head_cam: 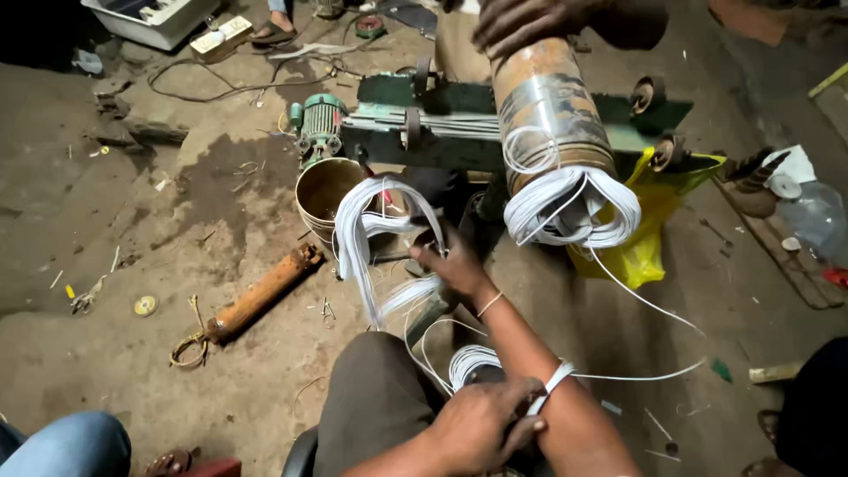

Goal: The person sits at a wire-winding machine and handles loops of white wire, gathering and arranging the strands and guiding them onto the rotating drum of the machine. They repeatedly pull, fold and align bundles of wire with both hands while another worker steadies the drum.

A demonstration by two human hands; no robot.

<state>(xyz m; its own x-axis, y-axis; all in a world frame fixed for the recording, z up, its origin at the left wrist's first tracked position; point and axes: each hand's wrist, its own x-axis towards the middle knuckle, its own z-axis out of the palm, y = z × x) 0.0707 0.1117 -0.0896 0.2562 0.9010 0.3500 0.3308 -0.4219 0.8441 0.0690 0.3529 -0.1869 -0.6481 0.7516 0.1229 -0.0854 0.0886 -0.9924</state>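
A dusty concrete floor (132,221) strewn with scraps, cables and tools fills the workshop view. Nearest, the left hand (481,424) has its fingers closed around a band of white wire (552,384) that wraps over the right forearm. A small coil of white wire (468,364) lies just beyond, beside the person's knee. Farther out, the right hand (455,265) has its fingers shut on a bundle of looped white wire (367,230), held up in front of a metal bucket (322,190). To the right, a rusty metal cylinder (548,110) carries more white windings at its near end, above a yellow bag (640,243). Behind sit a green motor (320,124) and a green machine frame (415,132). Another person's hand (530,22) rests on the cylinder's far end.
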